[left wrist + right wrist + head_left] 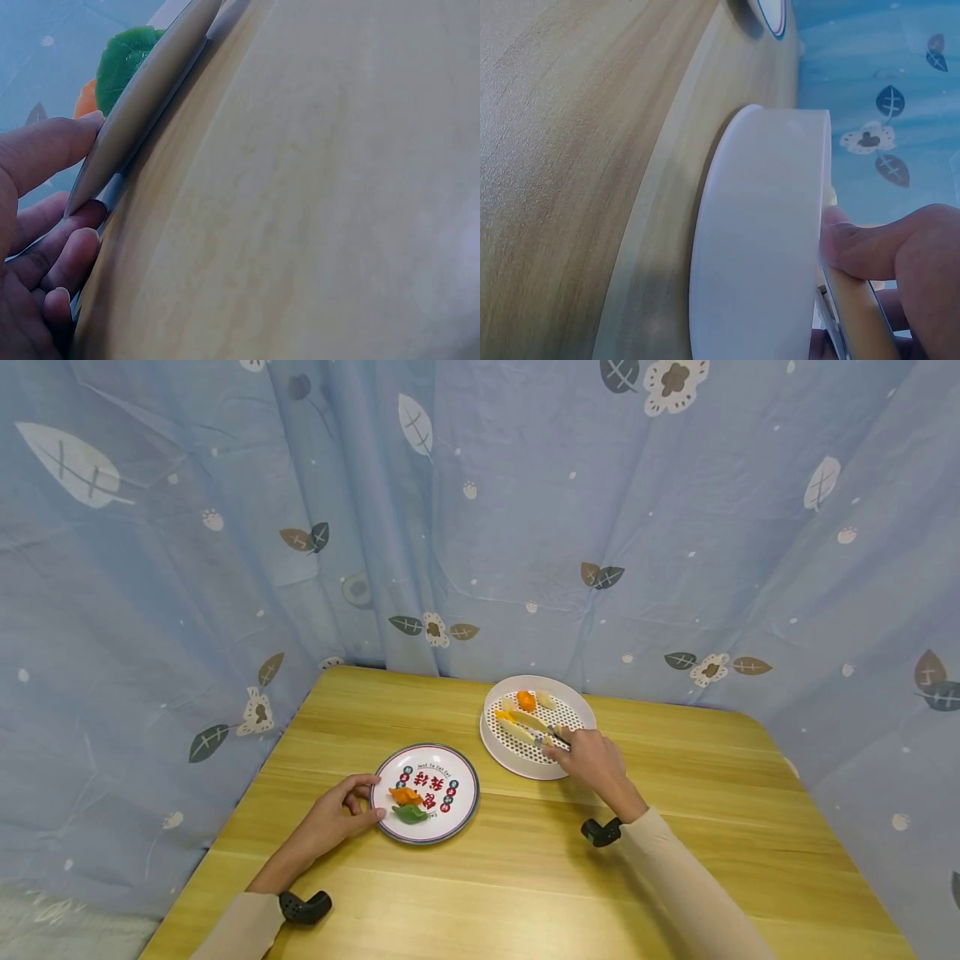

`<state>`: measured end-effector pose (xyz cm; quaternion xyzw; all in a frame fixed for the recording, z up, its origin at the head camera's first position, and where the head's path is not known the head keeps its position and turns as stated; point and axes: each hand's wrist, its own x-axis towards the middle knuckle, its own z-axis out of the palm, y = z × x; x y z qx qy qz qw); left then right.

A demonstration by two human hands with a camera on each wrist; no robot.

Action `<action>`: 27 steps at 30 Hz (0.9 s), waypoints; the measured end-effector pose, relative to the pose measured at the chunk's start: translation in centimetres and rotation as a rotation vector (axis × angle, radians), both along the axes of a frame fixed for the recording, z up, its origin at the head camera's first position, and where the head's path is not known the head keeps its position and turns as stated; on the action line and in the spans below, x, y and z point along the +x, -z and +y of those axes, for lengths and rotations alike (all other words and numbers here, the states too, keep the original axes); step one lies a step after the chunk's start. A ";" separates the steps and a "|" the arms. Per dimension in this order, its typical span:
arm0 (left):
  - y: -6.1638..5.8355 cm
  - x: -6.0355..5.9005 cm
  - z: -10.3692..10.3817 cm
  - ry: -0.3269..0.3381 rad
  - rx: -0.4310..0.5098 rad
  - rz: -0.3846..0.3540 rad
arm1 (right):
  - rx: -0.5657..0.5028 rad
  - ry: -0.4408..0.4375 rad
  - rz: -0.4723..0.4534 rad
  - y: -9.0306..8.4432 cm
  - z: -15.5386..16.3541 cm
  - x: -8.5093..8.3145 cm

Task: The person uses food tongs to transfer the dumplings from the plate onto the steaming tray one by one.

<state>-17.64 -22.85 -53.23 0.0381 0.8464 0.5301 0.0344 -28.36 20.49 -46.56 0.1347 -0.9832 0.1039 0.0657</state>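
Note:
My left hand (333, 820) pinches the near-left rim of a round white plate (463, 777) with red characters. In the left wrist view, the thumb lies on the rim and fingers reach beneath it. An orange dumpling-shaped piece (406, 796) and a green one (409, 814) sit on the plate. With my right hand (596, 762) I grip tongs (529, 721), their pale arms reaching into a white round steamer basket (577, 700) with a perforated bottom. Right at the tong tips is a yellow-orange piece (504, 715). Farther back lie an orange piece (527, 700) and a whitish one (545, 699).
Plate and basket stand side by side on a wood-grain table (675, 793), the basket farther back. A blue patterned curtain (510, 527) hangs behind the table and along its sides. Each wrist carries a black device (602, 832).

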 end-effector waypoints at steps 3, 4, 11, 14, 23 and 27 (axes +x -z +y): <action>0.0 0.0 0.0 0.001 0.002 0.000 | 0.009 0.002 -0.001 0.1 0.0 0.0; 0.1 0.0 0.0 0.001 0.002 0.001 | 0.008 0.005 -0.005 0.2 0.0 0.0; 0.0 0.0 0.0 -0.002 -0.002 -0.002 | -0.060 0.014 0.028 -0.3 0.2 0.5; -0.1 0.0 0.0 -0.001 -0.003 -0.003 | -0.089 0.004 0.047 -0.4 0.3 0.9; -0.1 0.1 0.1 0.003 -0.007 0.000 | -0.124 -0.049 0.076 -0.7 0.1 2.5; 0.0 0.0 0.1 0.000 -0.014 0.004 | -0.129 -0.077 0.105 -1.2 -0.6 3.3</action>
